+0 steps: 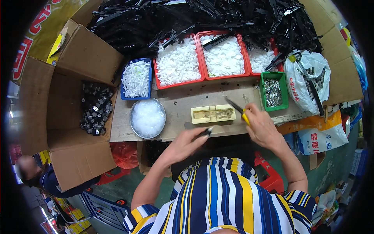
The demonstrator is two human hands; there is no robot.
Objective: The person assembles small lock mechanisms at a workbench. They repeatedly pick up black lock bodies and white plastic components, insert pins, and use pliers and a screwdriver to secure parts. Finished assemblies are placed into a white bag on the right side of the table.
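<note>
2 hands work at the near edge of a cardboard-covered bench [183, 105]. We see the left hand [186, 142] pinching a small black part [205, 132] between thumb and fingertips, its tip aimed toward the cream-coloured jig block [213, 114] that lies just beyond it at the middle of the bench. The right hand [260, 125] is wrapped around a yellow-handled tool [238, 109] whose dark blade slants up and left, ending just beside the right end of the jig.

Supplies ring the work — 3 red trays of white parts [202, 58] at the far side, a blue tray of white pieces [136, 79] to the left, a round metal bowl of clear bits [147, 118] near left, and a green tray of metal pins [273, 91] to the right. A heap of black strips [202, 19] fills the far edge; a cardboard box of black components [96, 109] sits at far left, and a white plastic bag [307, 80] at far right.

We judge the step in hand to be loading — the black part is carried but not yet seated. The next move calls for lining the part up with the jig's recess and setting it down squarely, while the tool's blade stays out of its path.
</note>
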